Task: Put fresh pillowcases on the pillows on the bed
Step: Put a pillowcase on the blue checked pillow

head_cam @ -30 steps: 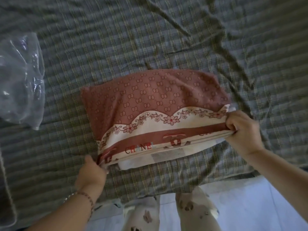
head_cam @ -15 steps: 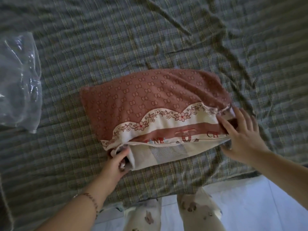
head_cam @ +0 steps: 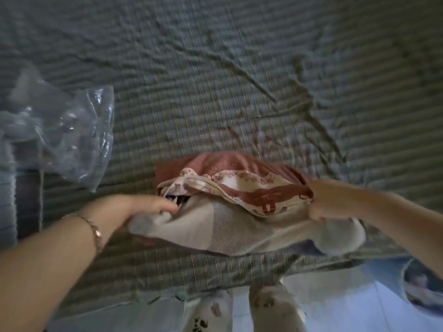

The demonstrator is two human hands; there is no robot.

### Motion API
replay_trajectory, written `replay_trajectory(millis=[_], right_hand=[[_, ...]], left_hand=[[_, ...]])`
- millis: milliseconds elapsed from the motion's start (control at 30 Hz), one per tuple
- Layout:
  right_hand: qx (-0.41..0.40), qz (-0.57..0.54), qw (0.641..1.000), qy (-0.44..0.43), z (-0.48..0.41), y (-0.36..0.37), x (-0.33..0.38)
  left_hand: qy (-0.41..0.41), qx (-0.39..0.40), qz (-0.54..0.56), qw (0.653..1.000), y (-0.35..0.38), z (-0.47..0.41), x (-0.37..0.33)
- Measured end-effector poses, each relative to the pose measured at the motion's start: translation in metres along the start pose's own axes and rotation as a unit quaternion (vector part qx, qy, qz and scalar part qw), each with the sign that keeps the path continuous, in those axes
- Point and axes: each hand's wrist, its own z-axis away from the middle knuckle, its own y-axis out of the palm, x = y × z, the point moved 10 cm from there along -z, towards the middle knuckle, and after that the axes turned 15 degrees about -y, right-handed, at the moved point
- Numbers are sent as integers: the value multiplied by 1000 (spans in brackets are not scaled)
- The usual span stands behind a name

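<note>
Both hands closed on cloth at the 6 o'clock edge of the bed (head_cam: 215, 92): left hand (head_cam: 134, 209) pinches the pillow (head_cam: 227, 226) by its bare corner, right hand (head_cam: 326, 200) grips the pillowcase (head_cam: 251, 188) hem at 3 o'clock, pillow end uncovered, so likely mid-stuffing, and next needs that hem drawn toward 6 over it.

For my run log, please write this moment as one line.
left hand: grips pillow corner | right hand: grips pillowcase hem | pillow: end sticks out

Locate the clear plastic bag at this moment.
In the head view, the clear plastic bag lies on the checked bedsheet at far left, left of the pillowcase.
</note>
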Motion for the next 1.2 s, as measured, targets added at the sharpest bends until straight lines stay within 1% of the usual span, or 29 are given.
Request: replay_trajectory(millis=[33, 67, 133, 167, 233, 267, 333, 400, 433, 467, 500, 533, 567, 600, 633, 667, 700, 733, 767, 800, 833, 867, 900, 933, 967, 1033, 1067, 1133, 1200], right_hand=[[66, -30, 997, 2, 14, 2, 5], [114, -42, 993, 2, 25, 1, 4], [133, -69, 988, 29, 42, -12, -2], [136, -88, 986, 39, 47, -18, -3], [127, -89, 987, 35, 39, -22, -7], [106, -76, 991, 34, 27, -25, -11], [16, -34, 998, 49, -4, -26, -23], [-95, 38, 992, 79, -30, -25, -35], [-158, 64, 982, 80, -37, -24, -32], [-215, 66, 973, 57, -42, -22, -23], [-257, 43, 965, 18, -48, -12, -12], [-273, 18, 961, -29, -52, 0, 4], [-262, 8, 962, -79, -56, 17, 20], [-234, 20, 964, -125, -59, 36, 38], [-198, 50, 966, -156, -63, 55, 52], [-169, 81, 968, -165, -66, 70, 59], [-162, 94, 969, -162, -70, 77, 61], [-172, 76, 971, -148, -72, 77, 61], [-181, 34, 974, -132, -76, 73, 59], [-170, -5, 978, -117, -81, 73, 56], [-145, -18, 982, -117, -86, 76, 57], [-112, -2, 985, -128, -88, 80, 59], [-80, 18, 988, -133, -90, 80, 55], [-50, 39, 989, -131, -85, 81, 48], [-22, 44, 991, -122, -80, 79, 33], [7, 24, 997, -73, -66, 62, -20], [12, 39, 998, -41, -58, 46, -52], [-12, 79, 997, 25, -46, 6, -115], [-95, 54, 990, 88, -43, -33, -160]], left_hand=[[-25, 52, -35, 998, -3, 22, 10], [-45, 105, -50, 992, -5, 37, 16], [-69, 164, -16, 984, -16, 56, 26], [-82, 164, 16, 983, -23, 54, 28], [-99, 117, 76, 985, -34, 35, 27], [-98, 80, 123, 984, -39, 19, 24], [-83, 27, 244, 966, -37, -17, 14], [-23, -24, 353, 935, -32, -50, -5], [24, -92, 383, 919, -36, -60, -13], [85, -207, 366, 903, -47, -60, -23], [165, -336, 279, 884, -54, -52, -40], [264, -422, 147, 855, -46, -33, -65], [359, -442, 0, 822, -19, -22, -91], [415, -420, -147, 794, 15, -19, -108], [434, -390, -270, 766, 47, -24, -115], [428, -377, -359, 739, 69, -34, -118], [420, -387, -392, 721, 78, -39, -119], [411, -401, -387, 721, 79, -40, -123], [400, -411, -370, 731, 75, -40, -128], [382, -404, -364, 747, 72, -43, -132], [368, -381, -374, 761, 73, -47, -137], [364, -338, -385, 778, 78, -48, -143], [374, -278, -376, 801, 84, -47, -151], [402, -226, -351, 815, 89, -40, -161], [433, -194, -313, 823, 87, -28, -173], [468, -198, -236, 828, 64, -10, -201], [465, -199, -228, 832, 52, -8, -212], [412, -187, -296, 841, 40, -20, -221], [336, -185, -375, 844, 29, -52, -219]])
